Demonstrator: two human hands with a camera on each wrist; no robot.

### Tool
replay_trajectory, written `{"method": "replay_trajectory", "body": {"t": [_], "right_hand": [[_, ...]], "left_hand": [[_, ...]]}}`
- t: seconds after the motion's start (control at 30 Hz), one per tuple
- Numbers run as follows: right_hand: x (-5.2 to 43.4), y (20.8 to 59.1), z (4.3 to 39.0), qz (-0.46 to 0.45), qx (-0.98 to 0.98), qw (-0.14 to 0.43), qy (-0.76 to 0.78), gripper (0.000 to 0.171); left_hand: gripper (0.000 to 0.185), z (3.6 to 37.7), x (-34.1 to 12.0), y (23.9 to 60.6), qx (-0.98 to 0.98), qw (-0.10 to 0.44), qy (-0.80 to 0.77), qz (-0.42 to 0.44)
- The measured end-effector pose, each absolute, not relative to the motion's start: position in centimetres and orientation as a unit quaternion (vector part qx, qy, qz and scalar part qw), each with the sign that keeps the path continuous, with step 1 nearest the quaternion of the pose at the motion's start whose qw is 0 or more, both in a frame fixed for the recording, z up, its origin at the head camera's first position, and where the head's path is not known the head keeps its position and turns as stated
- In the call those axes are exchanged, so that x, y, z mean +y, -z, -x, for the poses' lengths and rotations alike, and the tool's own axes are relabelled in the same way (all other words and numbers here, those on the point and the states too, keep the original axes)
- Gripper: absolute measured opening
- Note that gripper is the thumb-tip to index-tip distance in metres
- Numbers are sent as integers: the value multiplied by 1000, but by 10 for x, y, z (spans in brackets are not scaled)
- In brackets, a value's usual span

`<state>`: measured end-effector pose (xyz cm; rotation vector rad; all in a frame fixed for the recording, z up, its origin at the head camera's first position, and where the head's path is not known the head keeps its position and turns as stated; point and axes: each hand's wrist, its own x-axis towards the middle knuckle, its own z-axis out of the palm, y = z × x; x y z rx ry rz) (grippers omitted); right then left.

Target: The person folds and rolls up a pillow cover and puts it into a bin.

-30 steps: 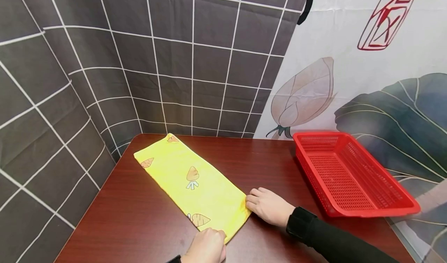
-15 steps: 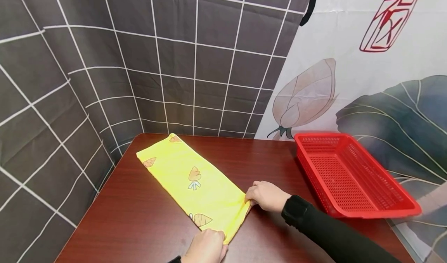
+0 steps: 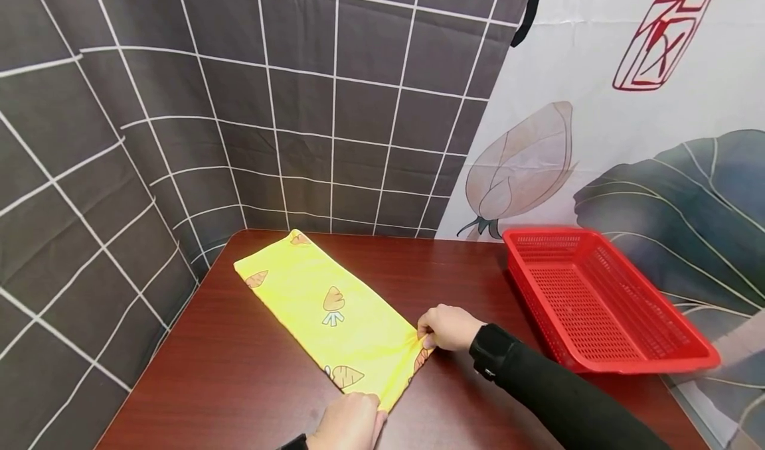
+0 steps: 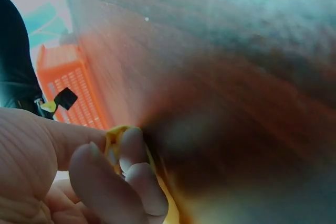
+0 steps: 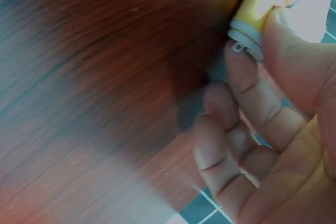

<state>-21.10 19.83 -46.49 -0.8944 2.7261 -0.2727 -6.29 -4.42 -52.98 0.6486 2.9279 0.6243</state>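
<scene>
A yellow towel (image 3: 335, 304) with printed carrots lies as a long folded strip, slanting across the table. My left hand (image 3: 346, 418) pinches its near corner; in the left wrist view, yellow fabric (image 4: 116, 139) shows between thumb and fingers. At the right corner of the same end, my right hand (image 3: 448, 327) pinches the edge, which is rolled over with a carrot print showing on the turned part. In the right wrist view, thumb and index finger hold the towel's pale, layered edge (image 5: 245, 34), where a small loop sticks out. The other fingers are loosely bent.
A red plastic basket (image 3: 597, 304) with perforated sides stands to the right, beyond my right forearm. The dark red wooden table (image 3: 215, 370) meets a grey grid-patterned curtain (image 3: 358, 105) at the back. A white printed cloth (image 3: 538, 72) hangs at the right.
My right hand has gripped the towel's right corner and lifted and turned it slightly, so the near end now rolls over. My left hand stays at the near corner.
</scene>
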Motion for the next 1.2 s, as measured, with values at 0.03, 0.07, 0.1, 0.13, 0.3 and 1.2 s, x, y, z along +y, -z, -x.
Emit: {"method": "replay_trajectory", "body": {"t": [0.03,0.07,0.1,0.13,0.3,1.2], "right_hand": [[197,464,211,303,940,130,92,19],[196,463,212,298,941,130,90,20],[195,462,212,295,943,131,86,20],[194,461,212,290,944,132,84,21],[190,458,214,267,949,148,77,23],[187,463,215,279,949,128,68,29]], "left_hand": [[33,61,-45,524,955,39,-209,-209],[35,60,-46,520,954,45,-215,-203],[36,60,-47,518,953,49,-221,-200],[38,60,-48,515,954,55,-224,-193],[46,61,-49,514,962,65,-197,-178],[27,57,-47,491,966,-66,-86,-233]]}}
